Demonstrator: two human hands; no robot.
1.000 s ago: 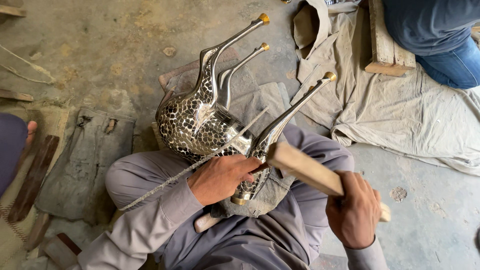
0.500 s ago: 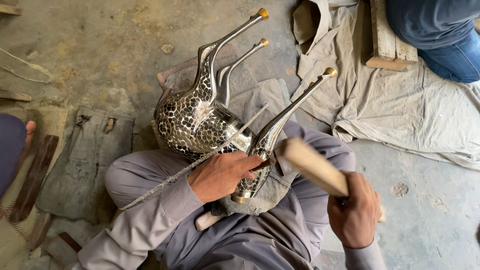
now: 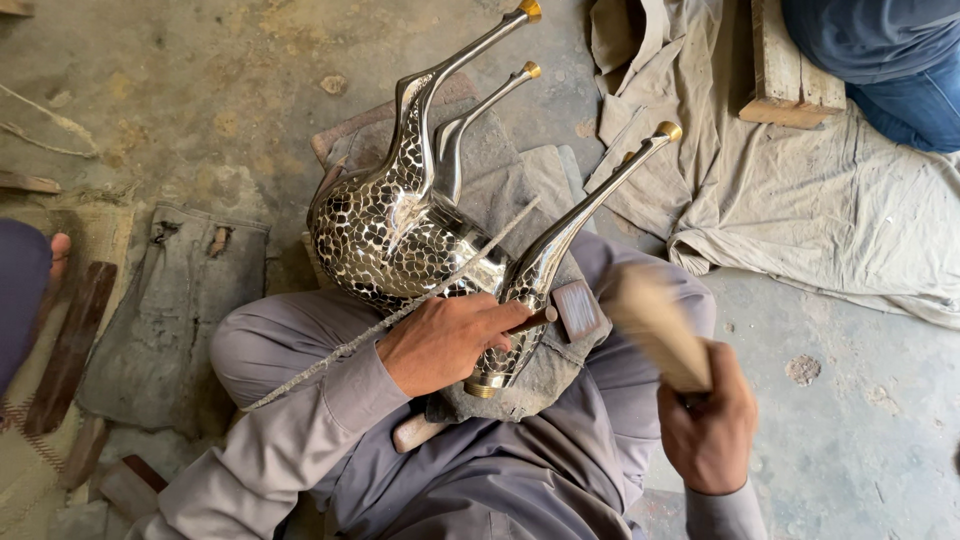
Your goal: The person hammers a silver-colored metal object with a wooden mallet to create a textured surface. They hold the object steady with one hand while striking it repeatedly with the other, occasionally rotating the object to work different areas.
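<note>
Silver-coloured metal, patterned with dark scale-like patches, forms the animal-shaped figure (image 3: 400, 235) lying upside down across the person's lap, its four slim legs with brass-coloured tips pointing up and away. It rests on a grey cloth pad (image 3: 545, 365) spread over the knees. The left hand (image 3: 445, 340) sits against the figure's underside, near the rear leg, its fingers (image 3: 505, 318) curled around the handle of a small tool with a flat rectangular brownish head (image 3: 577, 308); that head lies just beside the patterned leg, to the right of the fingertips. A thin rough rod (image 3: 390, 320) runs diagonally under the same hand and across the figure's body. The right hand (image 3: 710, 425) is clenched around the lower end of a pale wooden stick (image 3: 655, 325), blurred, raised close to the tool head but apart from it. A crumpled beige sheet (image 3: 800, 200) covers the floor to the right, with a wooden block (image 3: 785, 70) on it beside another person's blue-trousered leg (image 3: 900, 70).
</note>
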